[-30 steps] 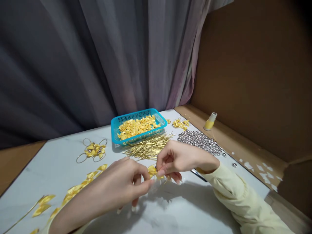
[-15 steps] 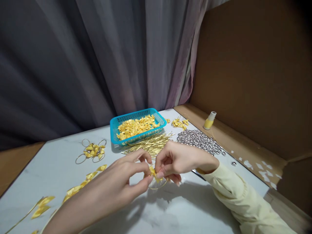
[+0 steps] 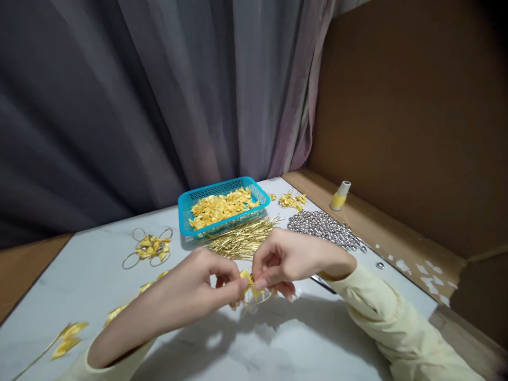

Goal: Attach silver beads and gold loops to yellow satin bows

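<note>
Between my two hands, a yellow ribbon bow [image 3: 250, 290] on a thin gold wire loop [image 3: 260, 301] is held just above the white table. My left hand [image 3: 216, 280] pinches the bow's left side between thumb and fingers. On the other side, my right hand [image 3: 275, 267] pinches it close to its middle. Fingertips cover part of the bow, so its centre is mostly hidden. Just behind the hands lies a heap of gold wire stems [image 3: 240, 238]. Under my right wrist, a dark slim tool [image 3: 323, 283] shows only in part.
A blue basket [image 3: 183, 217] of yellow bows stands behind the stems. Silver beads [image 3: 321, 228] are heaped at right, near a yellow-and-white cone of thread [image 3: 340, 196]. Ringed bow pieces [image 3: 151, 246] lie at left. A bow on a stem [image 3: 69, 338] lies front left.
My left hand's fingers have closed in on the bow, its other fingers curling under, and the left forearm has shifted so its sleeve cuff shows. My right hand stays almost still.
</note>
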Available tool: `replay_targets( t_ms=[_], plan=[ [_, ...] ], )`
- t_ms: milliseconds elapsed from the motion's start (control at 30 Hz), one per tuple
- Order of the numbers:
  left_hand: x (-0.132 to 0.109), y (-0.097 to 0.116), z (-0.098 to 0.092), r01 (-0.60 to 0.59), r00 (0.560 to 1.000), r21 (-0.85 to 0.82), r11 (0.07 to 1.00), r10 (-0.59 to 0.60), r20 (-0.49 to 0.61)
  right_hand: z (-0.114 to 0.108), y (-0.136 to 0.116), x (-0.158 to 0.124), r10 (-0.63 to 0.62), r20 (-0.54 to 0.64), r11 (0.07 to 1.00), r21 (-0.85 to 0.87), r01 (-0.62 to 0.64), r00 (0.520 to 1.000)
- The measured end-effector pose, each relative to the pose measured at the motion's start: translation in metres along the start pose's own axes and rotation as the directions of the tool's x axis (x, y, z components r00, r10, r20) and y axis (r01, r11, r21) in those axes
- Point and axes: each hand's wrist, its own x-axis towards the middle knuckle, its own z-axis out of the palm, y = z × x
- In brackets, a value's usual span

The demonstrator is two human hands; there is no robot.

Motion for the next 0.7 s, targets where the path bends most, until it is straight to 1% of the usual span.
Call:
replay_targets(
  t_ms=[133, 267, 333, 400, 500, 633, 700],
  plan=[
    [0.001, 0.004, 0.000, -0.049, 0.999, -0.001, 0.999, 0.049, 0.000, -0.002, -0.001, -0.003, 0.019, 0.024, 1.000, -0.002, -0.019, 1.000],
    [0.002, 0.010, -0.001, -0.190, 0.980, 0.000, 0.982, 0.190, -0.058, -0.003, 0.001, -0.003, 0.013, 0.044, 1.000, -0.027, -0.012, 0.999],
    [0.002, 0.011, -0.001, -0.235, 0.970, -0.014, 0.972, 0.234, -0.058, -0.003, 0.002, -0.003, 0.021, 0.050, 0.999, -0.031, -0.020, 0.999],
    [0.002, 0.011, -0.001, -0.217, 0.975, -0.014, 0.976, 0.216, -0.043, -0.003, 0.002, -0.002, 0.033, 0.054, 0.999, -0.031, -0.031, 0.998],
    [0.003, 0.007, 0.000, -0.145, 0.989, -0.031, 0.989, 0.144, -0.045, -0.005, 0.002, -0.001, 0.030, 0.045, 0.999, -0.019, -0.030, 0.999],
    [0.005, -0.002, 0.003, -0.097, 0.993, -0.207, 0.973, 0.080, -0.089, -0.007, 0.003, 0.003, -0.015, 0.018, 1.000, 0.010, 0.014, 1.000],
    [0.005, -0.007, 0.006, -0.055, 0.995, -0.303, 0.951, 0.025, -0.101, -0.008, 0.006, 0.005, -0.027, 0.009, 1.000, 0.015, 0.027, 1.000]
  ],
)
